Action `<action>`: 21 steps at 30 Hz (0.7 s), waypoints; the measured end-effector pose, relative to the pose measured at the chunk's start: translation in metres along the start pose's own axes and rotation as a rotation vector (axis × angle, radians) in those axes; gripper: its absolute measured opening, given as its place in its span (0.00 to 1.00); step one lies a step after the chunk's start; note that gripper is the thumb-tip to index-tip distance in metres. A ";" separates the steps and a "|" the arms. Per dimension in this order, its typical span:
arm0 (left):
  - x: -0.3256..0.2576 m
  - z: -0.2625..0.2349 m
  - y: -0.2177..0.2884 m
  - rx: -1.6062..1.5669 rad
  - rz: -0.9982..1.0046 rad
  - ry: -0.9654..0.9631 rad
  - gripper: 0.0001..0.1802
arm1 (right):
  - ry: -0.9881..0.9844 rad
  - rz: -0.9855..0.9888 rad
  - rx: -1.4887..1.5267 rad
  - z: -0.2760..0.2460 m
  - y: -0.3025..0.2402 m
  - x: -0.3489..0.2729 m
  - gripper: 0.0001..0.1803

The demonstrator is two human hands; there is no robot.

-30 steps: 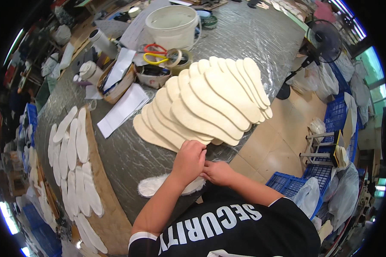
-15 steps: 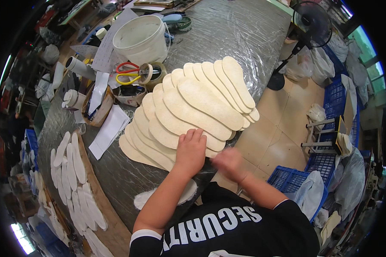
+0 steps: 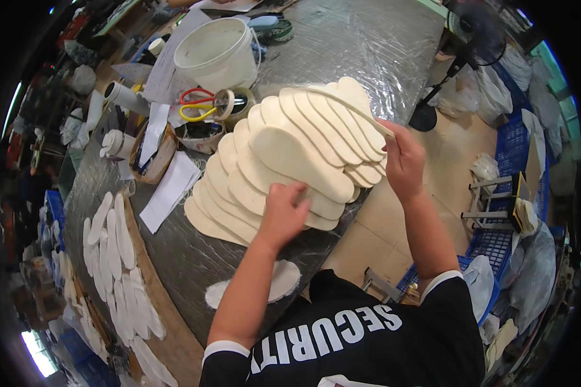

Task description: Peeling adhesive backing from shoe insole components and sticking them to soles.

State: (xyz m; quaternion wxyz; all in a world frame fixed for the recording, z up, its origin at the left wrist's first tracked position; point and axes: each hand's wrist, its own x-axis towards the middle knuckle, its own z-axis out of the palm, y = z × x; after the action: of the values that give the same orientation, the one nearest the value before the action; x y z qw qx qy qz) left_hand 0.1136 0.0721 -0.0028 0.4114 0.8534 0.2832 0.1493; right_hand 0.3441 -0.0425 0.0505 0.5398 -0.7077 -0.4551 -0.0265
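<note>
Cream-coloured, felt-like insoles [image 3: 206,213] lie overlapped in a fanned pile on the table, with one broad insole [image 3: 297,158] on top at the middle. At the pile's right side, my right hand [image 3: 405,158] grips one end of a raised insole [image 3: 356,111]. That insole is tilted, so mainly its thin edge shows. My left hand [image 3: 284,211] is over the near part of the pile. Its fingers are bent and slightly blurred, the thumb stands apart from them, and nothing shows between. A white fuzzy insole [image 3: 285,280] lies by my left forearm, which partly covers it.
Beyond the pile stand a white bucket [image 3: 216,55], red-and-yellow-handled scissors [image 3: 197,106] and tape rolls [image 3: 235,103]. White insoles [image 3: 122,277] lie on a brown board at left. A black fan [image 3: 474,32] and blue crates [image 3: 497,242] are on the right.
My right hand has moved from the near table edge up to the pile's right side and now holds an insole there. My left hand has lifted slightly and its fingers have bent.
</note>
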 end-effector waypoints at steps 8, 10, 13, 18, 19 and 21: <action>-0.027 -0.067 0.037 -1.279 -0.026 0.103 0.64 | -0.315 -0.541 -0.112 0.064 -0.121 -0.094 0.23; -0.050 -0.083 0.020 -1.302 -0.131 0.033 0.66 | -0.393 -0.546 -0.029 0.080 -0.131 -0.119 0.25; -0.091 -0.100 0.007 -1.175 -0.146 0.299 0.61 | -0.439 -0.383 0.276 0.091 -0.135 -0.164 0.28; -0.180 -0.139 -0.024 -0.735 -0.174 0.280 0.53 | -0.552 0.740 0.425 0.076 -0.105 -0.251 0.27; -0.195 -0.137 -0.032 -0.654 -0.168 0.250 0.50 | -0.521 0.899 0.470 0.074 -0.102 -0.259 0.25; -0.218 -0.135 -0.043 -0.466 -0.191 0.109 0.47 | -0.517 1.050 0.520 0.078 -0.099 -0.267 0.25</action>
State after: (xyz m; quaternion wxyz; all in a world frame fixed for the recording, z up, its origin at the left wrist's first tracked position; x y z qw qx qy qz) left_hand -0.1413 0.0454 0.0420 0.5932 0.6957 0.3420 0.2169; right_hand 0.0861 -0.1455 -0.0496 0.5074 -0.6660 -0.1548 0.5243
